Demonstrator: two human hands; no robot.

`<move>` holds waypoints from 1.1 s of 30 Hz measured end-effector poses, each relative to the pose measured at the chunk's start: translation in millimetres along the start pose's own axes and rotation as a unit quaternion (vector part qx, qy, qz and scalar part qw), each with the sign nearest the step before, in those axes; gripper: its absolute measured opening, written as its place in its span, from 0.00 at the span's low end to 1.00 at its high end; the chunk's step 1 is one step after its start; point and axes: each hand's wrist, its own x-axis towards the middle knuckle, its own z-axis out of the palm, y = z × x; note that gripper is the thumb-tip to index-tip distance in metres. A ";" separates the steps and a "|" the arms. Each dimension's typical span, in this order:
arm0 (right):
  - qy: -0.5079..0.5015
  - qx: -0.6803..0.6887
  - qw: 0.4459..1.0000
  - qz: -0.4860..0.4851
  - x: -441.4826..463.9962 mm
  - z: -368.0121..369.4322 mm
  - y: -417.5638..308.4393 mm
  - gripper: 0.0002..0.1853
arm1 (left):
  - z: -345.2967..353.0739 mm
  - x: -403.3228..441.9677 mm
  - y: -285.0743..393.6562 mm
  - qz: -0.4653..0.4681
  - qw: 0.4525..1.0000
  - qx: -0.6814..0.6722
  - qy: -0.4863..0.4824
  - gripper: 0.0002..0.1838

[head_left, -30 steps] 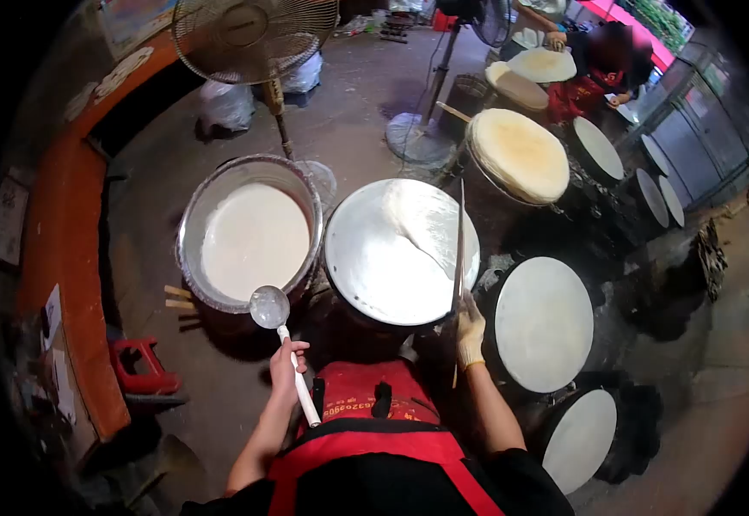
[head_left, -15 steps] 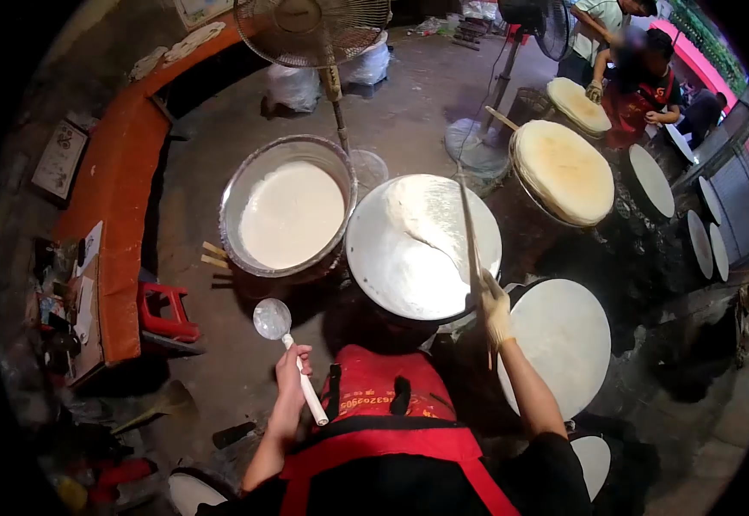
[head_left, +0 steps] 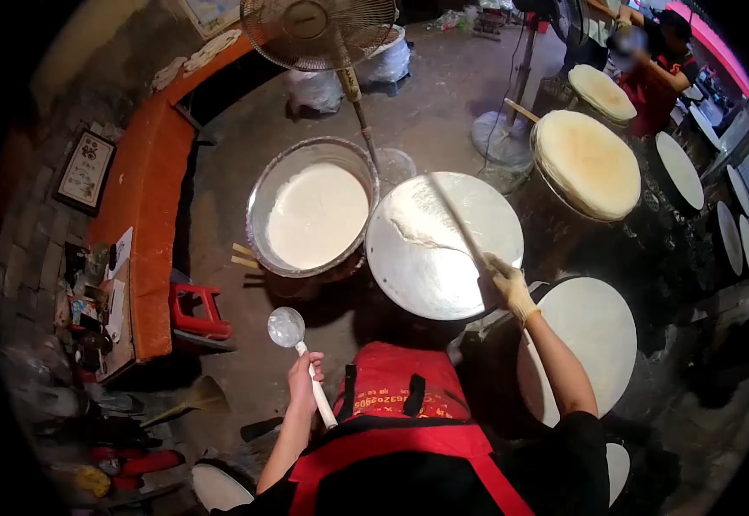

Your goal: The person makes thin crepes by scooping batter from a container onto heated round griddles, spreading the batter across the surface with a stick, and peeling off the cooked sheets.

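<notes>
White cotton covers the right hand [head_left: 512, 286], its fingers clamped on the near end of a long, thin strip [head_left: 456, 217]. From that grip the strip runs forward and to the left across a round griddle [head_left: 430, 282]; whether its edge touches the surface I cannot tell. Pale batter [head_left: 417, 215] lies spread over the griddle's far part, ahead and left of the gloved fingers, mostly on the strip's left side.

Bare fingers of the left hand [head_left: 305, 378] are closed around the white handle of a ladle [head_left: 286, 328], whose bowl sits just ahead of the grip and slightly left. Beyond that bowl, well apart from it, stands a wide pot [head_left: 257, 199] of the same pale mixture.

Another griddle [head_left: 594, 344] lies to the right of the gloved hand, partly beneath its forearm. Farther ahead and right rests a stack of browned flatbreads [head_left: 587, 162].
</notes>
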 end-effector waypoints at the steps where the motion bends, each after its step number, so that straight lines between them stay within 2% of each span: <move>1: -0.064 -0.127 0.988 -0.063 6.9 -1.8 8.5 0.21 | -2.0 -2.8 -0.5 -0.005 1.000 0.002 0.001 0.15; 3: -0.147 -0.109 0.982 -0.048 -3.9 -3.1 20.4 0.21 | 1.5 -10.7 2.2 -0.010 1.000 0.007 0.019 0.15; 4: -0.138 -0.108 0.984 0.005 -26.0 1.3 -9.5 0.22 | 1.7 -14.8 1.7 -0.014 0.999 0.009 0.029 0.16; 5: -0.180 -0.074 0.981 -0.001 -35.3 -9.0 -19.7 0.21 | -1.7 -17.1 -1.9 -0.015 0.999 0.002 0.029 0.16; 7: -0.192 -0.115 0.975 -0.009 -22.7 -28.6 -16.7 0.22 | -11.0 -20.3 -8.3 -0.014 1.000 -0.008 0.026 0.16; 8: -0.111 -0.140 0.983 -0.028 -0.8 -30.8 9.8 0.21 | -8.8 -25.6 -6.6 -0.010 0.999 0.000 0.034 0.15; 10: -0.070 -0.022 0.997 0.015 15.1 -13.7 14.7 0.21 | -8.5 -33.1 -0.4 -0.023 0.999 0.011 0.038 0.15; 11: -0.074 -0.039 0.995 -0.050 18.4 -8.6 17.8 0.22 | -7.7 -33.6 1.7 -0.028 0.999 0.015 0.037 0.15; 12: -0.116 -0.121 0.984 -0.057 9.8 -7.3 22.9 0.22 | -9.7 -32.0 3.8 -0.027 0.999 0.027 0.037 0.15; 13: -0.167 -0.111 0.979 0.029 -9.2 -5.1 22.8 0.23 | -11.2 -28.3 7.5 -0.028 0.998 0.040 0.034 0.15; 15: -0.141 -0.179 0.973 -0.026 -62.7 6.8 18.7 0.23 | -12.7 -17.8 11.0 -0.029 0.998 0.059 0.026 0.15; 17: -0.133 -0.081 0.988 0.018 -112.4 8.5 29.0 0.21 | -14.7 -1.6 14.3 -0.015 0.997 0.079 -0.003 0.15; 18: -0.106 -0.091 0.985 0.105 -130.8 14.7 13.0 0.20 | -15.0 6.7 17.4 -0.009 0.996 0.090 -0.019 0.15; 20: 0.039 -0.067 0.997 0.007 -124.0 19.0 78.9 0.20 | -12.9 19.1 29.8 -0.026 0.993 0.105 -0.056 0.15; 21: 0.115 -0.056 0.991 -0.044 -126.8 30.9 83.3 0.20 | -12.5 26.3 36.0 -0.032 0.990 0.115 -0.078 0.15; 22: 0.231 0.056 0.966 -0.100 -123.6 49.7 86.6 0.20 | -15.4 37.1 38.9 -0.029 0.987 0.115 -0.106 0.15; 23: 0.319 0.075 0.942 -0.066 -122.5 74.4 58.1 0.20 | -15.8 43.7 45.3 -0.027 0.982 0.144 -0.122 0.16; 24: 0.313 0.079 0.946 -0.041 -117.7 89.6 72.6 0.20 | -20.6 54.7 49.6 -0.033 0.976 0.159 -0.147 0.16; 26: 0.281 -0.070 0.956 -0.043 -119.1 123.0 89.6 0.18 | -29.1 77.0 61.6 -0.031 0.963 0.187 -0.192 0.16; 27: 0.228 -0.094 0.964 -0.099 -133.3 142.6 89.0 0.18 | -33.7 86.4 67.8 -0.024 0.957 0.200 -0.211 0.16; 28: 0.214 -0.106 0.966 -0.095 -150.2 165.0 82.9 0.18 | -39.7 94.8 71.8 -0.018 0.951 0.209 -0.228 0.17; 29: 0.198 -0.121 0.969 -0.090 -168.4 186.1 74.5 0.19 | -46.7 102.8 75.4 -0.017 0.947 0.214 -0.237 0.17; 31: 0.231 -0.151 0.960 -0.035 -205.5 221.3 62.5 0.19 | -61.4 119.5 84.0 -0.012 0.944 0.217 -0.249 0.17; 33: 0.236 -0.297 0.925 0.000 -226.7 248.4 49.5 0.21 | -85.8 132.0 89.4 -0.014 0.946 0.199 -0.254 0.16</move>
